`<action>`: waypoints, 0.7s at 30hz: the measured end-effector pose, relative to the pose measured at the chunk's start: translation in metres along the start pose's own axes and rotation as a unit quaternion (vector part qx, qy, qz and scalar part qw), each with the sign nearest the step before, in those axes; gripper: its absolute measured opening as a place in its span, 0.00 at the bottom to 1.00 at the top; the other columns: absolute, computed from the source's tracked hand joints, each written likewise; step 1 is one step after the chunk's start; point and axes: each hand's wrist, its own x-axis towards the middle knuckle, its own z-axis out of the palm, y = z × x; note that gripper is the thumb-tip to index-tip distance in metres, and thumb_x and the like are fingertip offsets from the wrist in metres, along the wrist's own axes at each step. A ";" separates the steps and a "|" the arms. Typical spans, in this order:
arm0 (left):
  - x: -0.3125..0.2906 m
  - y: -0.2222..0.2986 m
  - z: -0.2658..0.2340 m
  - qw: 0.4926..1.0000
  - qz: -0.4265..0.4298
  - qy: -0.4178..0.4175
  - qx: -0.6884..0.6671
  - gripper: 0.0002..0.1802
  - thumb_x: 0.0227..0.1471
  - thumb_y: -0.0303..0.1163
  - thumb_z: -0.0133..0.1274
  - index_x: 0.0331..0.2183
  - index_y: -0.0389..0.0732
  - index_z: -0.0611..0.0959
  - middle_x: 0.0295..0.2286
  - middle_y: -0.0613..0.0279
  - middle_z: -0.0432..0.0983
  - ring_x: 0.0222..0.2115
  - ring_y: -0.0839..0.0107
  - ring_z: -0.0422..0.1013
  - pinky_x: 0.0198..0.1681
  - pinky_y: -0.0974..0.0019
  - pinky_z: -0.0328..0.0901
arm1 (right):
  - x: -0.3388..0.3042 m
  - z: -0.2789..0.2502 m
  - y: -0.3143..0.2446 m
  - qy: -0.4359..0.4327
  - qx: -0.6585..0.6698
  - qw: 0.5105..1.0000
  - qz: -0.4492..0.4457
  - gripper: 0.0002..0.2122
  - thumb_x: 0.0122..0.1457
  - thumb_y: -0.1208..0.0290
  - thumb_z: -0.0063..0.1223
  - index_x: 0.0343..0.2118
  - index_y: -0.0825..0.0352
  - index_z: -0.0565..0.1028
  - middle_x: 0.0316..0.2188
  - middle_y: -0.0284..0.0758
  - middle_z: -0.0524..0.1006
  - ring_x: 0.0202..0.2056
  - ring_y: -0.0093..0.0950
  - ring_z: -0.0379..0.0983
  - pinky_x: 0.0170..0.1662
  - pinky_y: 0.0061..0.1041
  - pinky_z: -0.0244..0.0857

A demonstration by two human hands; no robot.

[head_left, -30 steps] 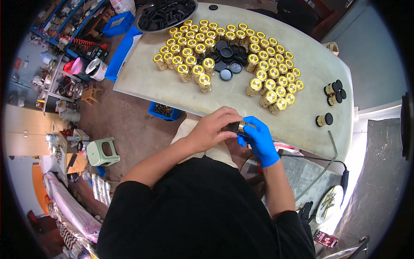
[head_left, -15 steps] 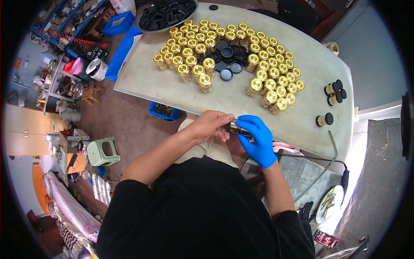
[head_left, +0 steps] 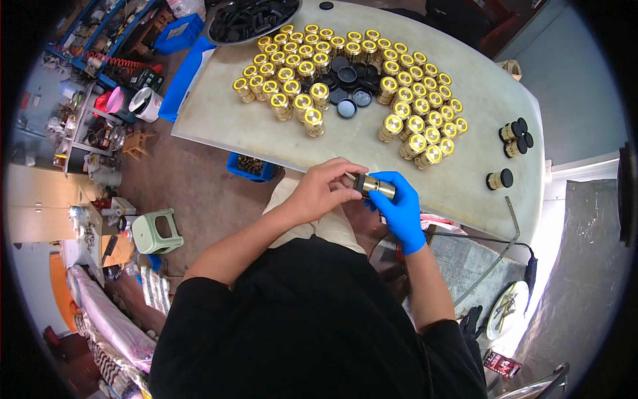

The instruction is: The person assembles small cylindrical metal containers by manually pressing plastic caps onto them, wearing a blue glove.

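Observation:
Just off the table's near edge, a brass cylinder lies sideways between my hands. A black cap sits at its left end. My bare left hand pinches that capped end between thumb and fingers. Round the brass body close the fingers of my right hand, in a blue glove. Several similar brass cylinders with yellow-rimmed tops stand upright on the table. Among them lies a pile of loose black caps. Apart at the right are several cylinders with black caps.
The pale table curves round in front of me. A metal bowl of black parts stands at its far left. Below the near edge is a blue bin of small parts. A green stool stands left; a bent metal rod lies right.
The brass cylinder has turned and shows more of its body. My left hand has shifted its grip round the capped end, and both hands have risen slightly.

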 end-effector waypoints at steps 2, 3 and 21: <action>0.002 -0.005 0.001 0.975 -0.137 -0.014 -0.176 0.19 0.61 0.27 0.57 0.53 0.35 0.79 0.36 0.58 0.80 0.32 0.71 0.77 0.39 0.69 0.74 | -0.001 0.000 0.002 0.017 -0.066 0.994 -0.084 0.15 0.58 0.77 0.63 0.49 0.69 0.76 0.44 0.37 0.79 0.43 0.29 0.78 0.46 0.29 0.73; 0.003 -0.011 0.000 0.975 -0.137 -0.012 -0.176 0.19 0.61 0.27 0.57 0.53 0.35 0.79 0.36 0.58 0.80 0.32 0.71 0.77 0.39 0.69 0.74 | -0.002 0.001 -0.008 0.009 -0.170 0.970 -0.174 0.16 0.57 0.78 0.64 0.49 0.67 0.77 0.45 0.39 0.79 0.44 0.33 0.78 0.47 0.30 0.73; 0.006 0.001 -0.003 0.987 0.092 -0.059 0.117 0.27 0.51 0.17 0.62 0.54 0.37 0.79 0.53 0.59 0.72 0.55 0.72 0.69 0.53 0.65 0.70 | 0.004 -0.011 0.005 -0.038 0.162 0.975 0.149 0.14 0.62 0.71 0.63 0.49 0.70 0.77 0.36 0.34 0.80 0.36 0.24 0.78 0.41 0.25 0.74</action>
